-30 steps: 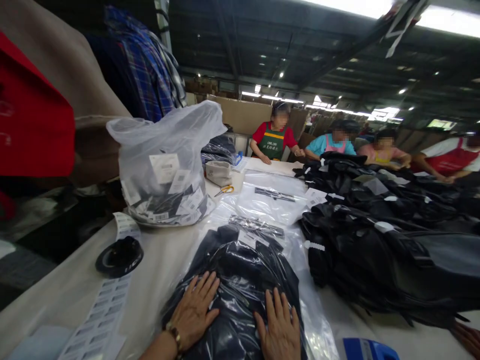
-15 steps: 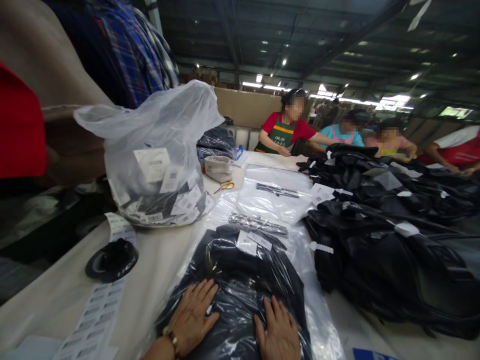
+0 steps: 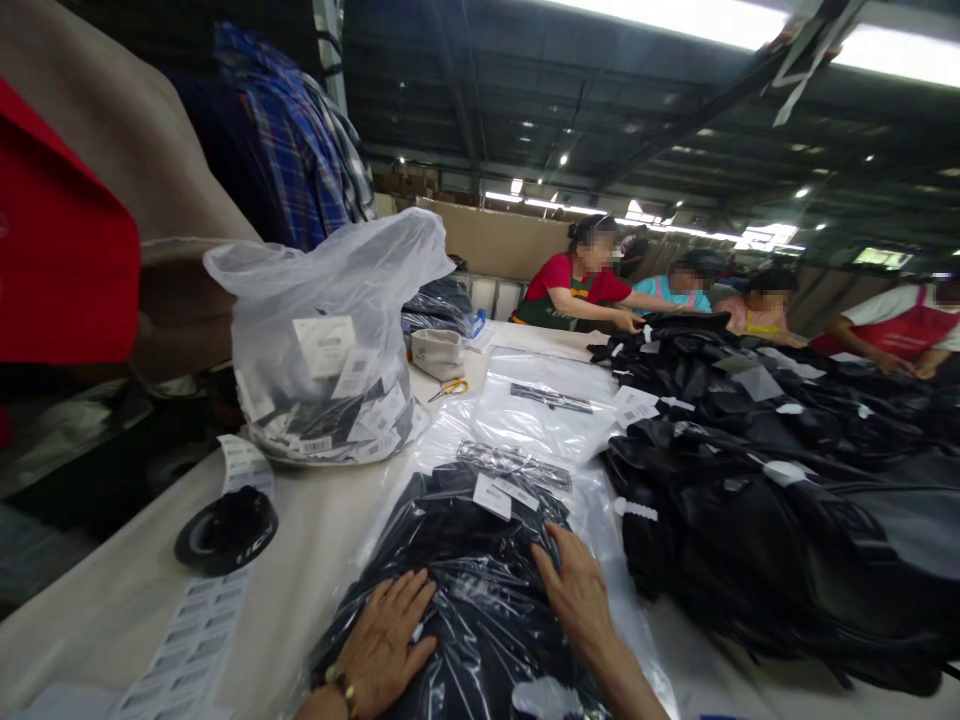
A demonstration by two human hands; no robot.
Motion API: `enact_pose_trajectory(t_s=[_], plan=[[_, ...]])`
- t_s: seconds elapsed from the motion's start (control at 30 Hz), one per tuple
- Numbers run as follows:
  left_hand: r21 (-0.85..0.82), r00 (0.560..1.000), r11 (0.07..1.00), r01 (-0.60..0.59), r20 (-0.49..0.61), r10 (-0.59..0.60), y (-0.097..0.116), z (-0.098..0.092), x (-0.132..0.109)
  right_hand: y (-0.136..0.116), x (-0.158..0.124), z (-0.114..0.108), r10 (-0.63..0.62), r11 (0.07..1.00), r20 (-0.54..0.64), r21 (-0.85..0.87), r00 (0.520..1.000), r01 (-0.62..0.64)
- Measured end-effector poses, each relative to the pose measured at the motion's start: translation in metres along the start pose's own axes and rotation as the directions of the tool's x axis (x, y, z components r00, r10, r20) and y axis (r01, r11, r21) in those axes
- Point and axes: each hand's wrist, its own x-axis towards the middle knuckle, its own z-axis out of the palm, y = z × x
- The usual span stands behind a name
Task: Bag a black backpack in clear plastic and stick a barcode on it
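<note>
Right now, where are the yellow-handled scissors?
In the head view, the scissors lie on the table, just this side of the pale pouch and right of the translucent bag.

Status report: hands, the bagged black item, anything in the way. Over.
Left hand flat on bagged black item; right hand on its right side. White labels near far end. Pile of black bags to the right, not covering it.

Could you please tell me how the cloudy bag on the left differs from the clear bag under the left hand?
The cloudy bag stands up, while the clear bag lies spread out. The cloudy bag looks milky; the clear bag is glossy. The cloudy bag shows printed tags inside, whereas the clear bag covers a black item. Both are see-through.
</note>
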Motion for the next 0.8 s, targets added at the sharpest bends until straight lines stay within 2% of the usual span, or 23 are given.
enact_pose_trajectory(t_s=[0.1,0.23,0.33,0.43,0.6,0.8], plan=[[0.054,0.995,0.998,-0.038,-0.094,0.043,-0.002,0.007,-0.002,-0.014,0.05,0.006,0.066,0.997,0.109,-0.038,0.992,-0.062],[0.087,0.988,0.994,-0.068,-0.135,0.079,-0.004,0.012,-0.003,-0.019,0.09,0.038,0.155,0.987,0.201,-0.062,0.967,-0.145],[0.109,0.989,0.991,-0.071,-0.122,0.084,-0.004,0.009,-0.002,-0.02,0.096,0.059,0.214,0.975,0.235,-0.118,0.948,-0.191],[0.13,0.99,0.989,-0.071,-0.115,0.087,-0.002,0.005,0.0,-0.021,0.098,0.065,0.24,0.962,0.228,-0.185,0.944,-0.199],[0.118,0.992,0.991,-0.057,-0.104,0.069,0.0,0.003,0.0,-0.03,0.107,0.055,0.25,0.947,0.23,-0.261,0.941,-0.188],[0.162,0.99,0.985,-0.065,-0.114,0.084,-0.001,0.004,-0.001,-0.043,0.113,0.044,0.172,0.951,0.239,-0.293,0.956,-0.099]])
